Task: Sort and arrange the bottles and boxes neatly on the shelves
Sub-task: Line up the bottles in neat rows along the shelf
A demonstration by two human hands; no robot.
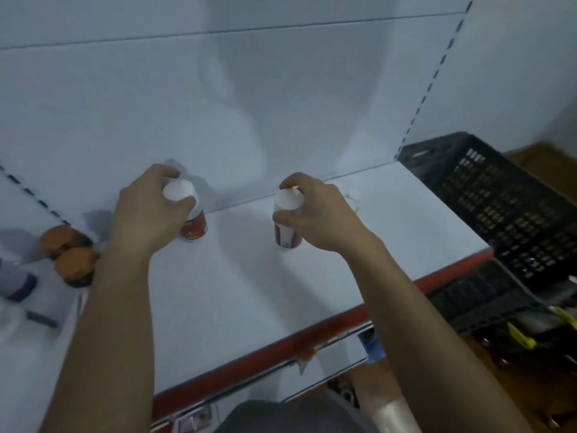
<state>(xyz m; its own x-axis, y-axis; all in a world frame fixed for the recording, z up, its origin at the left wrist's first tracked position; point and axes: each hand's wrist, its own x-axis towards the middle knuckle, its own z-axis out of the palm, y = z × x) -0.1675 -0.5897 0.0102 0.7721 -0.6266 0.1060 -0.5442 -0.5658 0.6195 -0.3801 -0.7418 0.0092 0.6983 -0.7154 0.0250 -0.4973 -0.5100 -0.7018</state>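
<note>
white shelf (249,292) fills centre frame. left hand (150,210) grips one red-labelled bottle (195,225), right hand (315,214) another (287,235), both upright on it. risk: high cap grips could tip either bottle on release.

No wording can be read anywhere.

The left bottle (196,227) wears a red-and-white label that shows just below the left grip (150,207) curled round its cap, but the print is a blur. The label on the right bottle (286,236), under the right grip (318,214), is blurred too. A small tag (195,419) on the red front edge of the shelf (249,307), well nearer than both grips, is illegible.
</note>
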